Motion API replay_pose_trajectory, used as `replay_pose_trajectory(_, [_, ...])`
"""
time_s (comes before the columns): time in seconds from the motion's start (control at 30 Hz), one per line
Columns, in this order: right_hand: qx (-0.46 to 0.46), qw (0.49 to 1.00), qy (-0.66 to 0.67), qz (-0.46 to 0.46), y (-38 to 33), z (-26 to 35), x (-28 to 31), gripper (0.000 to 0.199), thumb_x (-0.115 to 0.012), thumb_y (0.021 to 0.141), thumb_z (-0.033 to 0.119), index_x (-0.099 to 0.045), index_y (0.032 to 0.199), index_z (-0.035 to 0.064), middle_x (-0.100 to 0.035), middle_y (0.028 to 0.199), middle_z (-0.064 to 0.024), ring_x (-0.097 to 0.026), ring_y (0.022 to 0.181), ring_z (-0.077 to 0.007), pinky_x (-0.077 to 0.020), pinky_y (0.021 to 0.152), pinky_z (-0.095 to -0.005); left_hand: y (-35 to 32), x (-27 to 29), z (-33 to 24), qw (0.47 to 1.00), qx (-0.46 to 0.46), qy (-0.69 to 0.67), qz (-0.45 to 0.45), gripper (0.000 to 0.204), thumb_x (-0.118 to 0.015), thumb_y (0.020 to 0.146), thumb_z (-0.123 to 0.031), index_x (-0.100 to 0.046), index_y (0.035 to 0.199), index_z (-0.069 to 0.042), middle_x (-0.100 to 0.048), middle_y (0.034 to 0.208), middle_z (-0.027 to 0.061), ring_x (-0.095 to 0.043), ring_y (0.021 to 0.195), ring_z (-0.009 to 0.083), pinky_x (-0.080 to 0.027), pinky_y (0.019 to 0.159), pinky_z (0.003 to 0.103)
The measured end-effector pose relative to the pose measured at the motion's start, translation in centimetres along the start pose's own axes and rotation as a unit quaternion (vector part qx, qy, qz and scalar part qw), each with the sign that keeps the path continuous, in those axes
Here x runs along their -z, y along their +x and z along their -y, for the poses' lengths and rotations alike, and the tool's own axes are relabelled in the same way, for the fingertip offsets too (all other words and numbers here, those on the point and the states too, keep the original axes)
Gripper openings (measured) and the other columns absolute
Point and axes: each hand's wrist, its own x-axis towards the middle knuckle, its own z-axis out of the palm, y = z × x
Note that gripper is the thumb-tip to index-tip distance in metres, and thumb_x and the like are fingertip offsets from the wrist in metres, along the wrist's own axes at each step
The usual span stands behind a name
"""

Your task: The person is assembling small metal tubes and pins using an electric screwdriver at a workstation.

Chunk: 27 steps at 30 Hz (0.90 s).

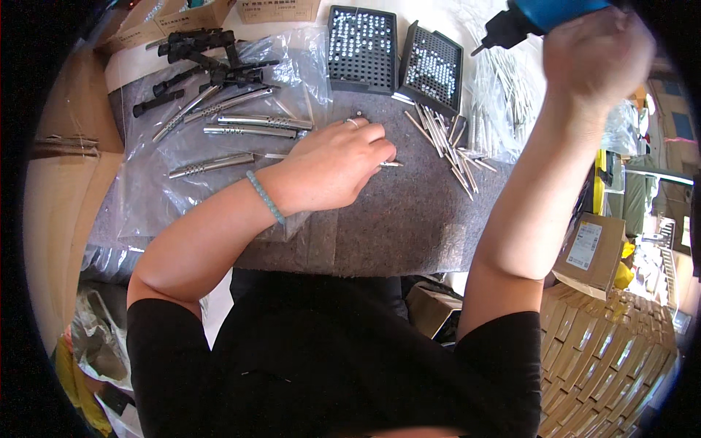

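Observation:
My left hand (337,164), a bracelet at its wrist, is closed low over the grey mat. A thin metal rod (392,164) pokes out past its fingertips; the rest is covered by the hand. Up at the far right, my right hand (599,55), smeared by motion, is closed at a blue power screwdriver (558,11) with a black nose and a thin bit pointing left. Slotted metal tubes (255,121) lie on clear plastic left of my left hand. Loose thin rods (449,150) are scattered to its right.
Two black hole trays (363,44) with small shiny parts stand at the back. Black plastic parts (208,58) lie at the far left by cardboard boxes (277,10). A bag of rods (504,95) is at the right. The grey mat (409,226) ends before my body.

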Motion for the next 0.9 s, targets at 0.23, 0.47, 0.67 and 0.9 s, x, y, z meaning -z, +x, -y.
replay_pose_trajectory(0.23, [-0.174,0.983,0.055,0.000,-3.2,-3.0,0.2,0.052,-0.049,0.087,0.049,-0.044,0.107,0.0016,-0.054,0.073,-0.0086,-0.055,0.053,-0.0146,-0.0453,0.049,-0.0244,-0.3,0.0,0.0,1.000,0.002,-0.005,0.000,0.018,-0.060,0.077,-0.005,-0.055,0.094,-0.005,-0.052,0.089,0.0101,-0.052,0.088,0.0290,-0.044,0.077,0.038])
replay_pose_trajectory(0.47, [-0.188,0.973,0.117,-0.057,-5.3,-5.3,-0.9,0.051,-0.050,0.087,0.048,-0.045,0.103,0.0003,-0.051,0.067,-0.0067,-0.051,0.051,-0.0133,-0.0406,0.045,-0.0221,0.1,0.1,-0.2,1.000,-0.003,0.003,0.008,0.019,-0.060,0.077,-0.005,-0.055,0.096,-0.005,-0.051,0.089,0.0101,-0.052,0.088,0.0290,-0.044,0.076,0.038])
replay_pose_trajectory(0.67, [-0.125,0.989,0.076,-0.028,-6.6,-8.5,-0.2,0.046,-0.047,0.088,0.050,-0.044,0.086,0.0036,-0.054,0.064,-0.0106,-0.053,0.046,-0.0182,-0.0438,0.043,-0.0276,0.1,0.3,-0.2,1.000,0.006,0.003,0.015,0.020,-0.060,0.077,-0.006,-0.055,0.097,-0.005,-0.051,0.090,0.0106,-0.052,0.088,0.0290,-0.044,0.076,0.038])
replay_pose_trajectory(0.9, [-0.123,0.988,0.085,-0.039,-6.8,-8.3,-0.5,0.057,-0.048,0.084,0.057,-0.045,0.091,0.0011,-0.053,0.065,-0.0119,-0.053,0.047,-0.0188,-0.0435,0.044,-0.0274,0.0,0.4,-0.3,1.000,0.011,0.010,0.023,0.021,-0.060,0.077,-0.006,-0.055,0.097,-0.004,-0.051,0.090,0.0107,-0.052,0.088,0.0288,-0.045,0.077,0.038])
